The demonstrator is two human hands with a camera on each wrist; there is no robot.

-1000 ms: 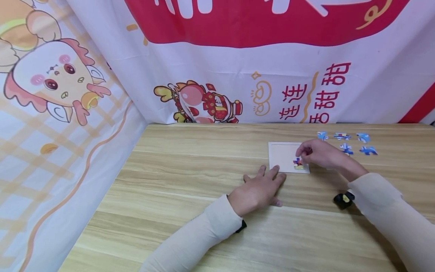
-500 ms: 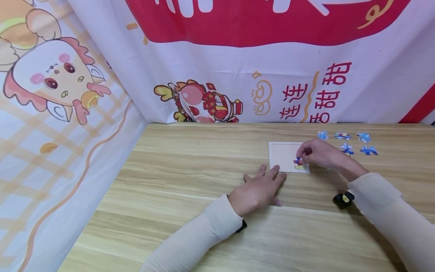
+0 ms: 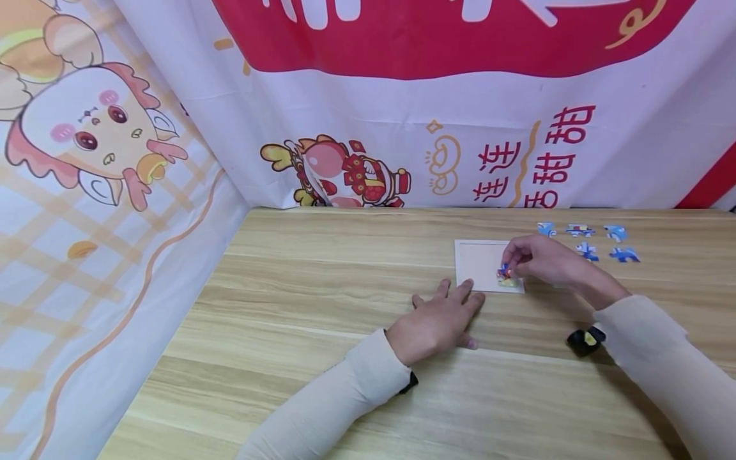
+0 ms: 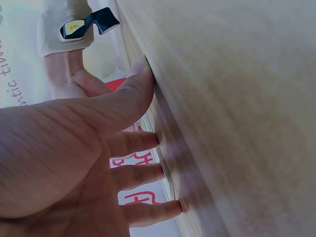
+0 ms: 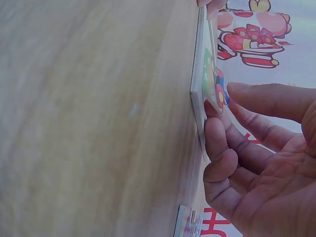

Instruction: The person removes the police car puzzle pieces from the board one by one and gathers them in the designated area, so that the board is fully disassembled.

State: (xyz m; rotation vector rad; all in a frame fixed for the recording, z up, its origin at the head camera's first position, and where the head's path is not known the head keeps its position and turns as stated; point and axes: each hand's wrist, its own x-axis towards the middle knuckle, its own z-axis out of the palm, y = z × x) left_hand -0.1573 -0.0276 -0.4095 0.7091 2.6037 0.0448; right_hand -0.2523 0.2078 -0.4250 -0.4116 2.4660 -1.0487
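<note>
A flat white puzzle tray (image 3: 474, 260) lies on the table. My left hand (image 3: 437, 322) rests with fingers spread, its fingertips at the tray's near edge. In the left wrist view, the left thumb and fingers (image 4: 136, 141) are straight against the tabletop. At the tray's right end my right hand (image 3: 543, 259) pinches a colourful puzzle piece (image 3: 505, 271). The right wrist view shows this blue-and-red puzzle piece (image 5: 220, 94) tilted between thumb and fingers, over a green-and-yellow patch (image 5: 208, 74) in the tray. The other right fingers are curled close to the tray's edge.
Several loose blue puzzle pieces (image 3: 624, 255) lie in two rows right of the tray, beyond the right hand. A printed white curtain (image 3: 356, 108) hangs along the table's back edge. Another patterned cloth (image 3: 86, 255) hangs on the left.
The right wrist and sleeve have shifted slightly to the right, and the pinched puzzle piece has tipped a little. The left hand and the tray have stayed in place.
</note>
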